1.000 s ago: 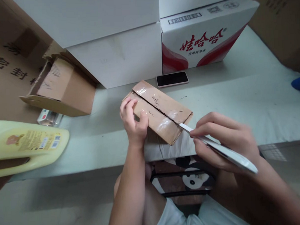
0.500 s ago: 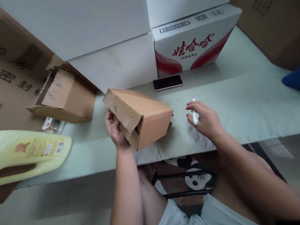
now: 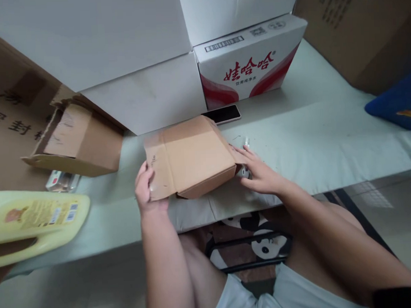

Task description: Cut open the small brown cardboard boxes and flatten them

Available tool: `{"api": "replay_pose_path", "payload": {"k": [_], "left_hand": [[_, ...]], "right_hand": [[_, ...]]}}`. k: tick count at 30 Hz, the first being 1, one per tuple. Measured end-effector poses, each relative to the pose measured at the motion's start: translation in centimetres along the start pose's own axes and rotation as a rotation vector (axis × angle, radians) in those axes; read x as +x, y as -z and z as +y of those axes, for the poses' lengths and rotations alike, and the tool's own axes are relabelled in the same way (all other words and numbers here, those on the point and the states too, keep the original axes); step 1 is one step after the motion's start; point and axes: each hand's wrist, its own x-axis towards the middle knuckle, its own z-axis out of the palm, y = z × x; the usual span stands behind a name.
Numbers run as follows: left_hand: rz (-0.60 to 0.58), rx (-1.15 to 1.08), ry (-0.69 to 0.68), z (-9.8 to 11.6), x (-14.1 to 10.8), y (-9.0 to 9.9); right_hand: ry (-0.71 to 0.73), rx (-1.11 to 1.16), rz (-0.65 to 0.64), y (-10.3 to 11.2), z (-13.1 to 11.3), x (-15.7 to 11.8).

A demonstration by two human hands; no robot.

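Observation:
A small brown cardboard box (image 3: 198,154) lies low over the table's front part, one flap spread out on its left side. My left hand (image 3: 147,188) grips that flap, fingers on top of it. At the box's right end is my right hand (image 3: 259,172), its fingers touching a short flap there. A white pen-like object (image 3: 246,141) shows just behind the right fingers, partly hidden; a pale piece of it shows below them. Whether the right hand still holds it is unclear.
Behind the box, a phone (image 3: 227,114) lies before a white and red carton (image 3: 246,72). An open brown box (image 3: 89,141) and a yellow bottle (image 3: 41,220) are at the left. A blue object (image 3: 399,102) sits at the right on the green-covered table (image 3: 327,135).
The box has been lowered and turned flatter, its left flap now spread out. My right hand has moved left onto the box's right end. The view has shifted slightly.

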Motion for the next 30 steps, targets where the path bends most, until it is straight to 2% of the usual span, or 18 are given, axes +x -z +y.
{"api": "replay_pose_path", "payload": {"k": [3, 6, 8, 10, 13, 15, 19, 23, 26, 28, 30], "left_hand": [[-0.110, 0.014, 0.025, 0.7, -0.5, 0.6], [-0.228, 0.034, 0.112, 0.5, -1.2, 0.4], [-0.224, 0.044, 0.150, 0.1, -1.7, 0.1], [-0.207, 0.054, 0.169, -0.3, -1.8, -0.1], [-0.188, 0.081, 0.162, -0.7, -1.5, 0.2], [-0.210, 0.117, 0.195, -0.8, -1.2, 0.7], [-0.362, 0.160, 0.330, -0.5, -1.1, 1.7], [-0.351, 0.117, 0.317, -0.3, -1.2, 2.0], [-0.355, 0.107, 0.307, -0.4, -1.2, 1.8], [-0.349, 0.111, 0.276, -0.5, -1.1, 1.5], [-0.295, 0.126, 0.210, -0.6, -1.0, 1.3]], "right_hand": [[0.077, 0.174, 0.155, 0.1, -0.2, 0.1], [0.082, 0.364, 0.166, -0.2, -0.4, 0.1], [0.075, 0.422, 0.143, -0.5, -0.7, 0.3], [0.058, 0.411, 0.192, -0.5, -1.0, 0.4], [-0.100, 0.351, 0.371, 0.0, -1.8, 0.5], [-0.251, 0.422, 0.425, 0.5, -2.2, 0.5], [-0.546, 0.733, 0.320, 1.3, -2.4, 0.6], [-0.719, 0.731, 0.333, 1.1, -1.9, 0.8], [-0.700, 0.671, 0.354, 0.7, -1.5, 1.0], [-0.599, 0.675, 0.407, 0.3, -1.3, 1.2], [-0.510, 0.692, 0.476, 0.2, -1.3, 1.3]]}}
